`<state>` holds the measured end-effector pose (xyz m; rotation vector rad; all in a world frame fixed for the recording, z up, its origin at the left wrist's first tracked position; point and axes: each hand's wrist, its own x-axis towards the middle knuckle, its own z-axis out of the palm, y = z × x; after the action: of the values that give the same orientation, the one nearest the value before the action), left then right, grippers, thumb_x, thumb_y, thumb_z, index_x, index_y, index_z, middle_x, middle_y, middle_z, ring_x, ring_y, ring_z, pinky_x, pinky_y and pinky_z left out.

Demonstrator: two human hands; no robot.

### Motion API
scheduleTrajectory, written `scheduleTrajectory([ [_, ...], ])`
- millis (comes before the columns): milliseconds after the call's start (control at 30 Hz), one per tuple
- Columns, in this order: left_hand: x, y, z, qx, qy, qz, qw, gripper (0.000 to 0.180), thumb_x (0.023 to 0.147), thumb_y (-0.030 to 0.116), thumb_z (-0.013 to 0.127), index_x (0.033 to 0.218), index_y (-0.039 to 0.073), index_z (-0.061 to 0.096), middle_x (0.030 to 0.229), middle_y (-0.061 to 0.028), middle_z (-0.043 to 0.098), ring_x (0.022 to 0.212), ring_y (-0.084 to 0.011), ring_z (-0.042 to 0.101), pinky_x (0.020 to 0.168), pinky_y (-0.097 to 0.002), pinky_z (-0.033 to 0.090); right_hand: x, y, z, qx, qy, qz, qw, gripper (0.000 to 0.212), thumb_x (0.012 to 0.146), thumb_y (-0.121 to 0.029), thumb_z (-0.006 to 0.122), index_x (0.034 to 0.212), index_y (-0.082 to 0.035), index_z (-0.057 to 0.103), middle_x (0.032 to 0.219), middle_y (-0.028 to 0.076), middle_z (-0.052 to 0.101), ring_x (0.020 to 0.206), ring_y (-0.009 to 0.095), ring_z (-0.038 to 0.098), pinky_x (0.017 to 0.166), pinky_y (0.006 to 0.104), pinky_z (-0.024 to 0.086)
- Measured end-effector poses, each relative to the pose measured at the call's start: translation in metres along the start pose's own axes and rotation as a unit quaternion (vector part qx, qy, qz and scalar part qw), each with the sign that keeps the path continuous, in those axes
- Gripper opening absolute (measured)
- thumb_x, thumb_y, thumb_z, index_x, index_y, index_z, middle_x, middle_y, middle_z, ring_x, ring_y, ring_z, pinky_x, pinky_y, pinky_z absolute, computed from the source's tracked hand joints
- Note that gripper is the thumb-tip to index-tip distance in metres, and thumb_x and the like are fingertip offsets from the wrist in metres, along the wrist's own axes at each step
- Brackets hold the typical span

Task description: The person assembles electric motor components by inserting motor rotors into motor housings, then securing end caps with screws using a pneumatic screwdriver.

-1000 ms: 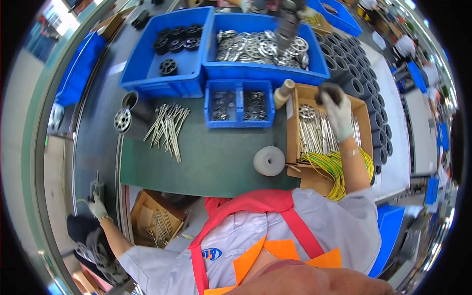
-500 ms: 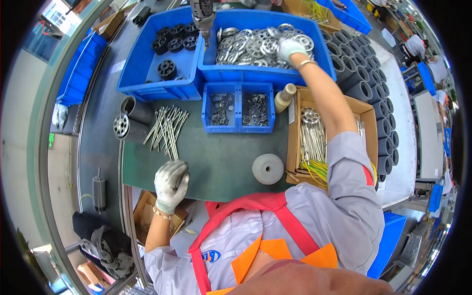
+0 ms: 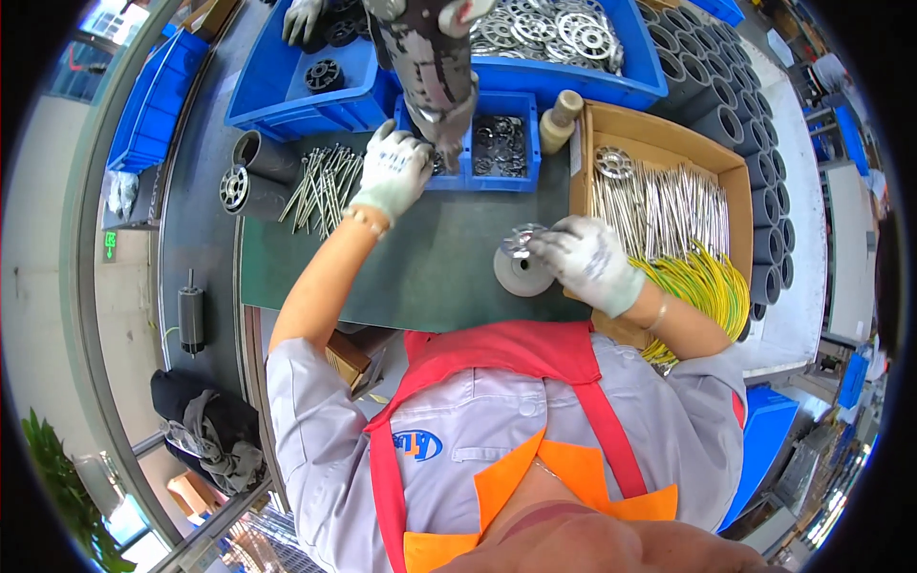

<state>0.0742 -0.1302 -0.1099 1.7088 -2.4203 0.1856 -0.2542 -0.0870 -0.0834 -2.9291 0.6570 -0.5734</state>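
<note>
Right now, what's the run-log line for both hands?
white-gloved left hand: at small blue divided plastic bin, grip unclear | white-gloved right hand: holds shiny metal disc over grey round block, contact unclear

Green workbench [image 3: 420, 272] — metal rods [image 3: 323, 184], grey disc [image 3: 522, 279], small blue bin [image 3: 503, 183]

My right hand [image 3: 587, 263] with shiny disc [image 3: 521, 239] by grey spool [image 3: 519, 282], my left hand [image 3: 394, 172] at small blue bin [image 3: 503, 184]

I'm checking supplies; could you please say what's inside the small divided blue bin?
The blue bin holds small parts in its right compartment; a few show in the left, where the dark tool and left hand cover the rest.
</note>
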Motion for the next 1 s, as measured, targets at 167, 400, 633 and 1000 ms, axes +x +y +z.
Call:
scheduleTrajectory([
  [167,0.020,-0.061,0.125,0.075,-0.008,-0.051,0.996,0.026,0.083,0.037,0.064,0.092,0.016,0.075,0.098,-0.0073,0.073,0.105,-0.0230,0.063,0.112,-0.0485,0.028,-0.018,-0.027,0.004,0.036,-0.025,0.007,0.999,0.035,0.073,-0.018,0.068,0.107,-0.014,0.065,0.120,0.000,0.063,0.116,0.023,0.056,0.095,0.0406,0.046],
  [400,0.011,-0.003,0.007,-0.010,0.046,-0.176,0.983,0.014,0.085,0.022,0.060,0.089,0.016,0.072,0.088,-0.0081,0.072,0.091,-0.0292,0.065,0.089,-0.0432,0.044,-0.069,-0.030,-0.038,0.188,0.069,0.131,0.971,0.035,0.081,-0.019,0.070,0.115,-0.012,0.063,0.123,0.006,0.061,0.122,0.027,0.054,0.101,0.0417,0.044],
  [633,0.021,0.008,0.016,0.145,0.029,0.015,0.989,0.017,0.085,0.024,0.062,0.095,0.013,0.069,0.095,-0.0077,0.071,0.100,-0.0263,0.063,0.103,-0.0438,0.039,-0.129,-0.028,-0.067,0.181,0.162,0.180,0.953,0.023,0.081,-0.017,0.069,0.102,-0.009,0.069,0.109,0.008,0.068,0.106,0.028,0.063,0.091,0.0421,0.050],
  [1000,0.045,-0.058,0.087,0.081,-0.121,0.003,0.989,0.025,0.071,0.015,0.061,0.088,-0.002,0.067,0.087,-0.0253,0.067,0.089,-0.0442,0.062,0.081,-0.0540,0.047,-0.280,-0.021,-0.118,-0.015,0.298,0.323,0.898,0.020,0.084,-0.018,0.070,0.102,-0.010,0.068,0.108,0.006,0.066,0.101,0.025,0.063,0.087,0.0405,0.051],
])
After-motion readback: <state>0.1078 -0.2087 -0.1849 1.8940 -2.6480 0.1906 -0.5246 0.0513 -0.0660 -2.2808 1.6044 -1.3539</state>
